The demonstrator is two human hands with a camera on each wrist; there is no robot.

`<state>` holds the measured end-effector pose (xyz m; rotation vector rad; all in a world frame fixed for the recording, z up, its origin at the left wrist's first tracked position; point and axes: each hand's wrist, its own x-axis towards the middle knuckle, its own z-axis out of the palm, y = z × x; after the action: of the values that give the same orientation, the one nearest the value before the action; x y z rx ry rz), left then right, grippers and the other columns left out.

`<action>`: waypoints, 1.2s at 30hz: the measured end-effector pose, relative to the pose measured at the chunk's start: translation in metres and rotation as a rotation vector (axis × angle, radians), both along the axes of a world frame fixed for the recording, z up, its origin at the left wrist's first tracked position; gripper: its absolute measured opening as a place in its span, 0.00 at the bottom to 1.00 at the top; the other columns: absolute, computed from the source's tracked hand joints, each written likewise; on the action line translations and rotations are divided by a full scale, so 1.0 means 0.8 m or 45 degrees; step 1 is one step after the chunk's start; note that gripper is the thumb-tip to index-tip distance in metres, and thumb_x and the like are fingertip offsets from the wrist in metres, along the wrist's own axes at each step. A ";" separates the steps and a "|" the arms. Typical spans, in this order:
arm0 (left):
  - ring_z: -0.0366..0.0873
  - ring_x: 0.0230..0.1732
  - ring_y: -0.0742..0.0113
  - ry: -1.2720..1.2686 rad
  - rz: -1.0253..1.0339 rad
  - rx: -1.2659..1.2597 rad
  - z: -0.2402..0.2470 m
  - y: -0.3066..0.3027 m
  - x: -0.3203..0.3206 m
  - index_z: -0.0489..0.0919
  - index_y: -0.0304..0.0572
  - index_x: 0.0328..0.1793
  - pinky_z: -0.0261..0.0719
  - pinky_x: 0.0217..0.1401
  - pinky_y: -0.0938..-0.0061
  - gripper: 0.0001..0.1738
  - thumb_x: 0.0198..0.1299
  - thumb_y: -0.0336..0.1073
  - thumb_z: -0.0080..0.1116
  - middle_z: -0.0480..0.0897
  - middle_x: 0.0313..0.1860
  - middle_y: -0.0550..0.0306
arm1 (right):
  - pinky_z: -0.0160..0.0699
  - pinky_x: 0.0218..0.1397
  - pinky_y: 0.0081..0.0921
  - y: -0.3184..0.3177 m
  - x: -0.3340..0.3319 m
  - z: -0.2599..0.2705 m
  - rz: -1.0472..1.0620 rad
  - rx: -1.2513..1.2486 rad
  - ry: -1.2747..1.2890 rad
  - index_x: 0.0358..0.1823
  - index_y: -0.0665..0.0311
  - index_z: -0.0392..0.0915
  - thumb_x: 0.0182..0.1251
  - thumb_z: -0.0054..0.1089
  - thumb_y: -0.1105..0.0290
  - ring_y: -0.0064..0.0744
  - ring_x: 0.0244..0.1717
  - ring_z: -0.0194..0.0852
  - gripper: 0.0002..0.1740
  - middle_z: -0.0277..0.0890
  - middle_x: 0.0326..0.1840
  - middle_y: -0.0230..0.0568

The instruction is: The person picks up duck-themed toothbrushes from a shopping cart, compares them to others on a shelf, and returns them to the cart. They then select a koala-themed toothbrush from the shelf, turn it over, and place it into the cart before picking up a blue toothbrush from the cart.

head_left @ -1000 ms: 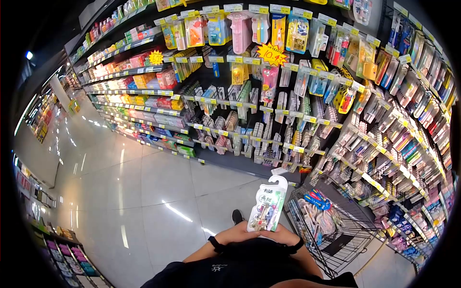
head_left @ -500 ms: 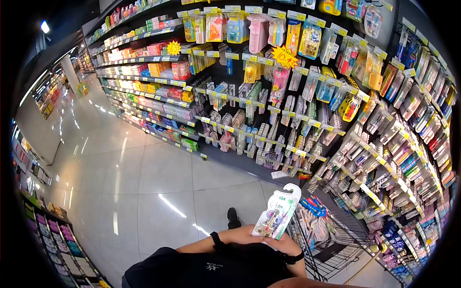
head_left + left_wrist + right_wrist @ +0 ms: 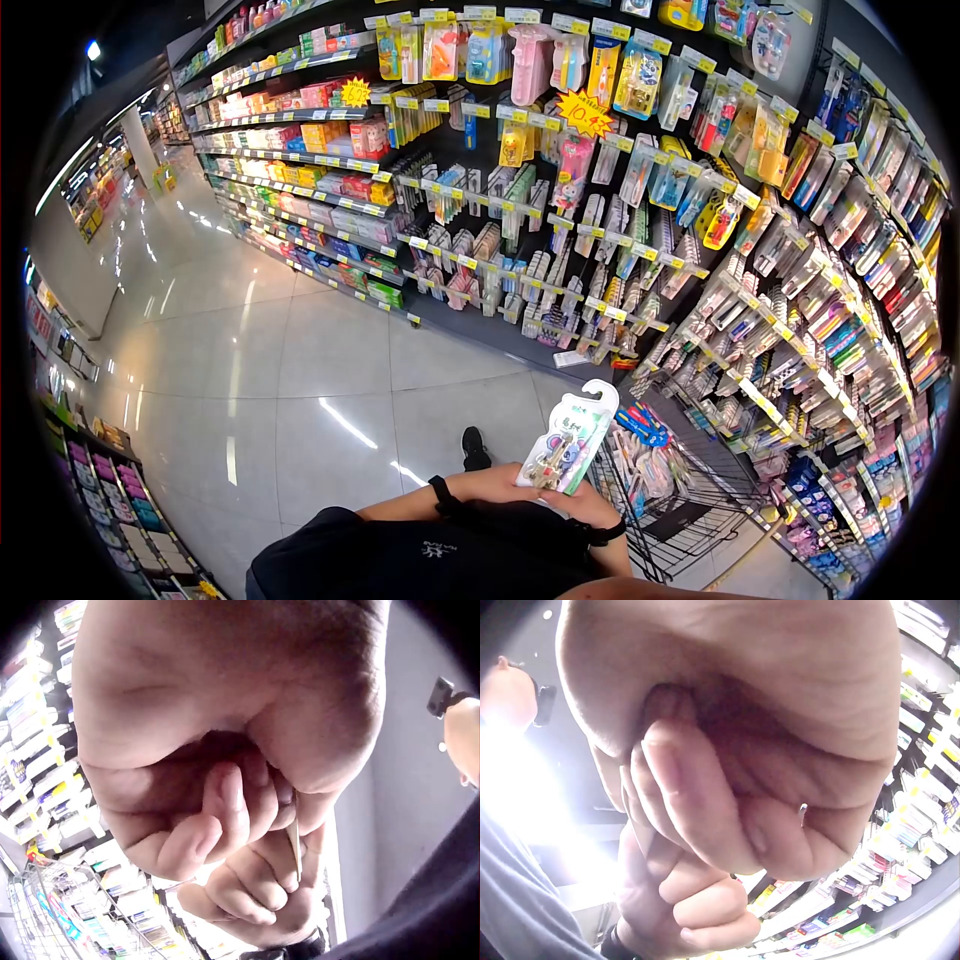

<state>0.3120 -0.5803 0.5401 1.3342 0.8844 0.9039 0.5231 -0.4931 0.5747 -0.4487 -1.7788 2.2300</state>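
Observation:
A white toothbrush pack [image 3: 570,437] with a hook-shaped top and printed cartoon figures is held up in front of the body, leaning to the right. My left hand [image 3: 503,484] pinches its lower left edge. At the lower right edge, my right hand [image 3: 590,506] grips it too. Seen from the left wrist, the left hand [image 3: 225,750] has curled fingers, and the right hand [image 3: 259,889] sits just beyond. Only the pack's thin edge [image 3: 295,847] shows there. In the right wrist view the right hand [image 3: 735,750] is curled, with the left hand [image 3: 705,900] behind it.
A wire shopping cart [image 3: 690,510] stands close on the right, with several packs [image 3: 645,465] inside. Racks of hanging toothbrushes [image 3: 540,195] rise ahead and curve round to the right. Shelves of boxes [image 3: 330,140] run off to the left over a glossy tiled floor [image 3: 330,370].
The pack has tilted further to the right and shifted slightly that way, still held by both hands. The head view has turned a little, and the shelves sit differently in it.

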 end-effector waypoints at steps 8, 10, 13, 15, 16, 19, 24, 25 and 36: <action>0.77 0.55 0.68 0.001 -0.040 -0.016 -0.008 0.006 0.011 0.76 0.37 0.66 0.74 0.64 0.71 0.20 0.73 0.39 0.57 0.84 0.57 0.53 | 0.71 0.65 0.25 -0.004 0.012 0.014 -0.058 0.024 -0.042 0.66 0.66 0.73 0.71 0.64 0.73 0.23 0.59 0.72 0.23 0.77 0.60 0.33; 0.77 0.56 0.69 0.022 -0.033 -0.023 -0.006 0.006 0.012 0.76 0.37 0.66 0.74 0.64 0.71 0.20 0.73 0.39 0.57 0.84 0.57 0.52 | 0.71 0.64 0.24 -0.005 0.014 0.008 -0.066 -0.016 -0.031 0.66 0.66 0.74 0.72 0.63 0.72 0.23 0.59 0.72 0.22 0.77 0.60 0.32; 0.77 0.57 0.68 -0.020 -0.066 0.032 0.000 0.005 0.012 0.76 0.37 0.66 0.73 0.65 0.70 0.20 0.72 0.39 0.57 0.84 0.58 0.52 | 0.72 0.64 0.24 -0.004 0.022 0.003 -0.015 -0.074 -0.093 0.65 0.66 0.74 0.73 0.62 0.71 0.22 0.59 0.72 0.22 0.77 0.60 0.31; 0.77 0.57 0.68 -0.003 -0.069 -0.026 0.008 0.002 0.015 0.76 0.37 0.66 0.73 0.65 0.70 0.20 0.73 0.38 0.57 0.84 0.58 0.52 | 0.71 0.64 0.24 -0.005 0.027 0.008 0.001 -0.107 -0.156 0.65 0.66 0.74 0.73 0.62 0.71 0.22 0.59 0.72 0.21 0.77 0.60 0.31; 0.77 0.57 0.68 -0.004 -0.070 -0.022 0.009 0.002 0.016 0.76 0.37 0.66 0.73 0.65 0.70 0.20 0.73 0.38 0.57 0.84 0.58 0.52 | 0.71 0.64 0.24 -0.005 0.029 0.010 0.019 -0.141 -0.215 0.65 0.66 0.74 0.74 0.61 0.71 0.22 0.59 0.72 0.21 0.77 0.60 0.31; 0.78 0.56 0.67 0.002 -0.033 0.006 0.018 -0.004 0.017 0.77 0.36 0.65 0.74 0.64 0.69 0.20 0.73 0.39 0.57 0.84 0.57 0.51 | 0.71 0.64 0.24 -0.006 0.030 -0.003 0.024 -0.092 -0.139 0.66 0.66 0.74 0.74 0.62 0.70 0.22 0.59 0.72 0.21 0.77 0.60 0.31; 0.79 0.52 0.69 0.202 -0.078 0.040 0.035 -0.012 0.015 0.78 0.36 0.63 0.77 0.59 0.69 0.20 0.72 0.41 0.58 0.85 0.51 0.51 | 0.71 0.64 0.24 -0.017 0.026 0.015 0.015 -0.065 -0.083 0.66 0.66 0.74 0.74 0.62 0.69 0.22 0.59 0.71 0.21 0.77 0.61 0.31; 0.79 0.52 0.69 0.200 -0.077 0.040 0.035 -0.013 0.014 0.78 0.36 0.63 0.77 0.59 0.69 0.20 0.72 0.41 0.58 0.85 0.51 0.51 | 0.71 0.64 0.24 -0.019 0.026 0.016 0.008 -0.051 -0.075 0.66 0.66 0.74 0.74 0.62 0.69 0.22 0.59 0.72 0.21 0.77 0.60 0.31; 0.82 0.51 0.63 0.183 -0.056 0.029 0.038 -0.031 0.019 0.79 0.37 0.61 0.77 0.60 0.67 0.18 0.71 0.39 0.59 0.86 0.51 0.48 | 0.72 0.58 0.22 -0.032 0.037 -0.011 0.019 -0.027 -0.194 0.65 0.66 0.75 0.74 0.62 0.69 0.20 0.54 0.72 0.20 0.78 0.56 0.29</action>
<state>0.3271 -0.6052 0.5704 1.4467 0.9534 0.7935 0.5530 -0.5187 0.5659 -0.6272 -1.8377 2.2819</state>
